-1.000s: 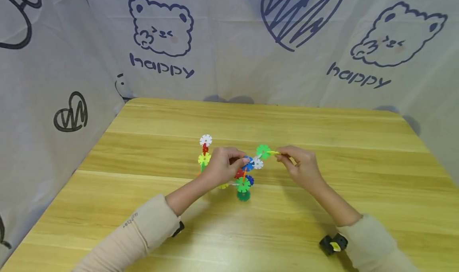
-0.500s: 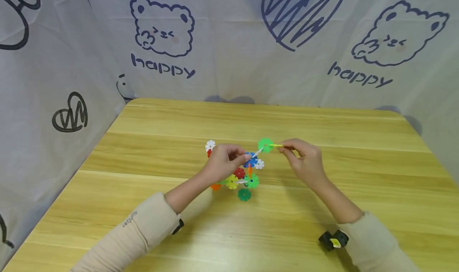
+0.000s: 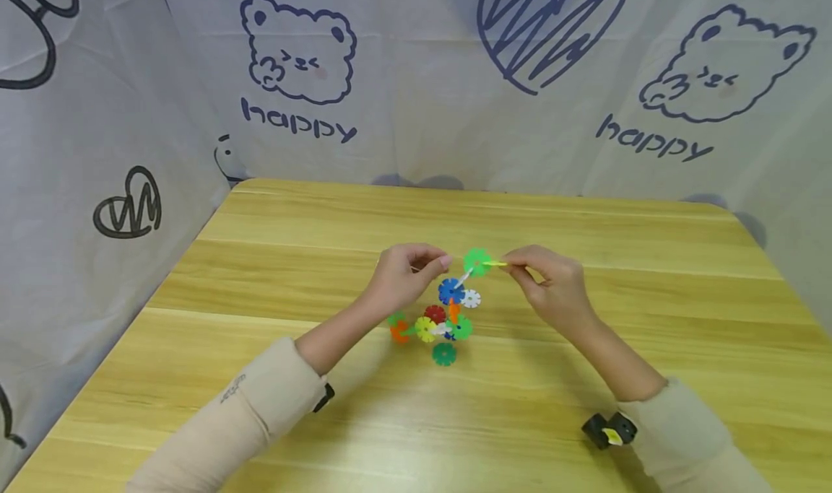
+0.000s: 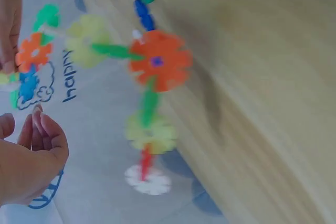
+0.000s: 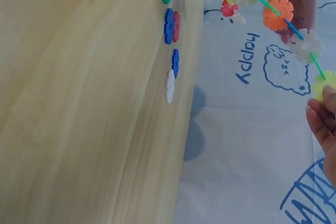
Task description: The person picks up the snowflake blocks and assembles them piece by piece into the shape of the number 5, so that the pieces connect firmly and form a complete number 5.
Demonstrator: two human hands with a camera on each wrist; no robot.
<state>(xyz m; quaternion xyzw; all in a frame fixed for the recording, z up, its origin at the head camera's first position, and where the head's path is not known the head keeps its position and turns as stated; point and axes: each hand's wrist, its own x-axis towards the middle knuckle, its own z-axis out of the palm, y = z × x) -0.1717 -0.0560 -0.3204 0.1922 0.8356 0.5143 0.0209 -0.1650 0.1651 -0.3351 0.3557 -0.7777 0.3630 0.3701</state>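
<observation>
A chain of interlocked, notched plastic snowflake discs hangs in the air from my right hand [image 3: 552, 284]. Thumb and forefinger there pinch its yellow end disc [image 5: 324, 81]. Below follow a light green disc [image 3: 477, 262], a white one, a blue disc [image 3: 451, 291] and an orange disc [image 3: 454, 312]. Farther along, an orange disc [image 4: 167, 59] leads to a yellow disc [image 4: 152, 135] and a white disc [image 4: 148, 181]. My left hand [image 3: 406, 280] is beside the chain with fingers loosely bent, holding nothing; it hides part of the chain in the head view.
Loose discs lie on the wooden table [image 3: 260, 284]: a dark green disc [image 3: 444, 354], a dark red disc [image 3: 435, 313], a white disc [image 3: 472, 299] and blue ones. A printed cloth [image 3: 416, 81] hangs behind the table's far edge.
My left hand has let go of the blue disc and moved slightly up from it. The chain's lower part has swung right; my right hand has risen a little, still pinching the yellow disc.
</observation>
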